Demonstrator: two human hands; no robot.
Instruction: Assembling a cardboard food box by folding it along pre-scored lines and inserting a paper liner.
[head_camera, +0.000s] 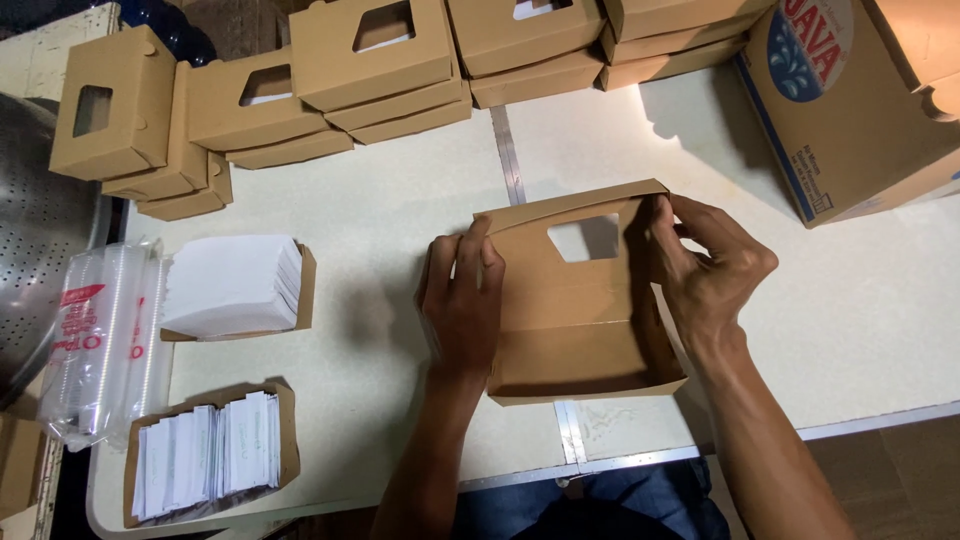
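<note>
The left hand (462, 300) has its fingers pressed together against the left wall of a half-folded brown window box (575, 300), while the right hand (705, 265) pinches the box's upper right corner between thumb and curled fingers. The box sits on the pale table (400, 220). Left of it lies a stack of white paper sheets (232, 285); beyond it stand rows of finished boxes (375, 60).

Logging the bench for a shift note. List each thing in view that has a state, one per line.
Open box: half folded, lid up, held by both hands.
Left hand: pressed on the box's left wall.
Right hand: fingers pinching the right wall.
Finished boxes: closed, stacked at the back.
White sheets: stacked in a tray.
Paper slips: standing in a tray.
Big carton: tilted, at the right.
</note>
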